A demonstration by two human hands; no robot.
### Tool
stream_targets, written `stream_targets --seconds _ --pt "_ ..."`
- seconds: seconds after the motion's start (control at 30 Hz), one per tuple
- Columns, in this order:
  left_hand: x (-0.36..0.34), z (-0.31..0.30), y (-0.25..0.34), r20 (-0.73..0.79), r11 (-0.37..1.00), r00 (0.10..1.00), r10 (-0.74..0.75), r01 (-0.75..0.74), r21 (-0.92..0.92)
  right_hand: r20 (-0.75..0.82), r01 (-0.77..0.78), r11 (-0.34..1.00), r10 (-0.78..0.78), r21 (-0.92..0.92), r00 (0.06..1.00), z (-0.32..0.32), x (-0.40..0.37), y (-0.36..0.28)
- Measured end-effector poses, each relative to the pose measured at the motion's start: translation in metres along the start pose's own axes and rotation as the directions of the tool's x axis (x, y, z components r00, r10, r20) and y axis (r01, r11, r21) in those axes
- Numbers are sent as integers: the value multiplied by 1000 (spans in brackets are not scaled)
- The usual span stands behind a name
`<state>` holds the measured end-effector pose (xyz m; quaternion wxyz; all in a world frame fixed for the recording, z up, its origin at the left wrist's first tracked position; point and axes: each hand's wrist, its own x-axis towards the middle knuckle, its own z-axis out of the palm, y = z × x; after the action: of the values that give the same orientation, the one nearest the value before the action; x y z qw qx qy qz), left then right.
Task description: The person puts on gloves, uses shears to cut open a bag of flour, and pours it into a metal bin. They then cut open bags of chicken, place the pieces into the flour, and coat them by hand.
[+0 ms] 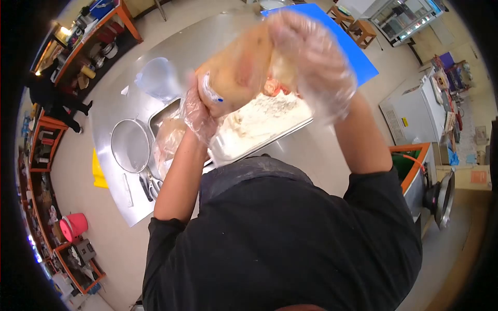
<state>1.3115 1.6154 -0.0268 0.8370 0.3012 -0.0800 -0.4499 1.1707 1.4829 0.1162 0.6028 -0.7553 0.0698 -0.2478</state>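
A large tan bag-like item (236,70) with a white and blue mark is held up over a metal tray (272,141). My left hand (198,111), in a clear plastic glove, grips its lower left end. At its upper right end is my right hand (314,57), also gloved and blurred by motion, with its fingers wrapped round it. White flour-like powder (259,124) covers much of the tray, and reddish-orange pieces (274,87) lie at its far side. A clear plastic bag (168,137) rests at the tray's left end.
On the metal table (111,103) are a sieve (131,146), a translucent jug (156,78), scissors (153,185) and a blue board (358,59). Another person in dark clothes (52,96) stands at the far left. A pink bucket (73,226) is on the left side.
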Motion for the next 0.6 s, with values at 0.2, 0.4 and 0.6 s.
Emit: stream_targets --seconds 0.2,0.4,0.6 --pt "37 5 -62 -240 918 970 32 66 391 -118 -107 992 99 -66 988 -41 -56 120" --pt "69 -18 -144 -314 858 945 -89 233 458 -121 -211 954 240 212 963 -80 -77 132" --pt "89 32 -89 10 298 954 300 -104 949 -310 -245 969 238 18 921 -139 -93 159"
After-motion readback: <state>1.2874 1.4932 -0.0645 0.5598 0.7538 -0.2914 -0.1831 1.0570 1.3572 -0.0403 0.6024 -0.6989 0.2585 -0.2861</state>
